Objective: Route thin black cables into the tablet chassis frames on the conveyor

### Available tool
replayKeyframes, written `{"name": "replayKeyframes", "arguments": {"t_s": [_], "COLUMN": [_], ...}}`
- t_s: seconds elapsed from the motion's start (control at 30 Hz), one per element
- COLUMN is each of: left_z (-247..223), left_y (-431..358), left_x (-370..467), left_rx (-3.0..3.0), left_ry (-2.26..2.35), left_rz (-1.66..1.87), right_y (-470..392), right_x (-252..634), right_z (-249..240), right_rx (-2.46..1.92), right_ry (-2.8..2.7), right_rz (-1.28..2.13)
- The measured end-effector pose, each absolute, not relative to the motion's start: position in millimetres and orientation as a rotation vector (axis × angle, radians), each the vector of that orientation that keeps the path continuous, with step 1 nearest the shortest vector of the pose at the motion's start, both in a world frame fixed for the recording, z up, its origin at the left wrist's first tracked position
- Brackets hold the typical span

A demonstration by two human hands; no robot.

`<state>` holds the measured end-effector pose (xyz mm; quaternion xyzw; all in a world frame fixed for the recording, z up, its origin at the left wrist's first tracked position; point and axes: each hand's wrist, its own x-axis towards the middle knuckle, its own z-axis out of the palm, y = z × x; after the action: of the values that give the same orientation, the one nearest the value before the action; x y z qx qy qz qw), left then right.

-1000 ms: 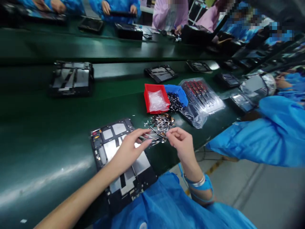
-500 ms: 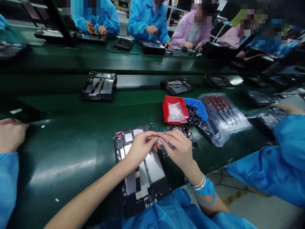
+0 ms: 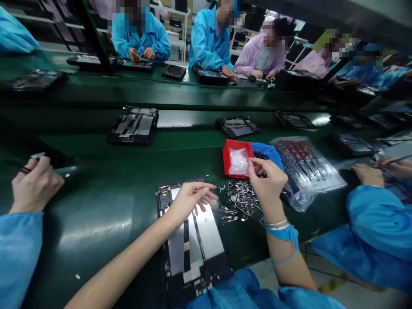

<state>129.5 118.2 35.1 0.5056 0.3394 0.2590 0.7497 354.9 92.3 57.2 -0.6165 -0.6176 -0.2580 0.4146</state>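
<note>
My left hand [image 3: 189, 199] hovers over the top of an opened tablet [image 3: 209, 234], its fingers stretched out and nothing visible in them. The tablet lies in front of me, silver battery plates and dark ribbon cables exposed. At the front of the red bin [image 3: 227, 161], my right hand [image 3: 269, 179] has thumb and forefinger pinched together; whatever may be between them is too small to make out. Clear plastic pieces [image 3: 238, 160] fill the red bin. Just below it lies a loose pile of small metallic parts [image 3: 243, 195]. A blue bin [image 3: 273, 153] is partly hidden behind my right hand.
A clear plastic bag [image 3: 312, 167] of long circuit strips lies right of the bins. Other opened tablets [image 3: 135, 124] rest along the raised back ledge. A co-worker's hand [image 3: 37, 182] is at the left, another's hand [image 3: 368, 175] at the right. Several people work across the bench.
My hands, together over the tablet before, are now apart. The right has moved up and right to the red bin, uncovering the pile of parts; the left has straightened its fingers.
</note>
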Motion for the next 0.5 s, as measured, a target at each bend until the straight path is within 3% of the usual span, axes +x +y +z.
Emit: {"name": "replayKeyframes", "arguments": {"t_s": [0.23, 0.5], "left_z": [33.7, 27.7], "left_y": [122.3, 121.7], "left_x": [126.2, 131.2], "left_rx": [1.075, 1.203], "left_ry": [0.786, 0.859], "left_rz": [0.614, 0.527], "right_y": [85.2, 35.9], "right_x": [381.0, 346.9], "right_z": [46.5, 32.5], "right_rx": [-1.923, -1.852], "right_ry": [-1.713, -2.493], "right_rz": [-0.544, 0.115]}}
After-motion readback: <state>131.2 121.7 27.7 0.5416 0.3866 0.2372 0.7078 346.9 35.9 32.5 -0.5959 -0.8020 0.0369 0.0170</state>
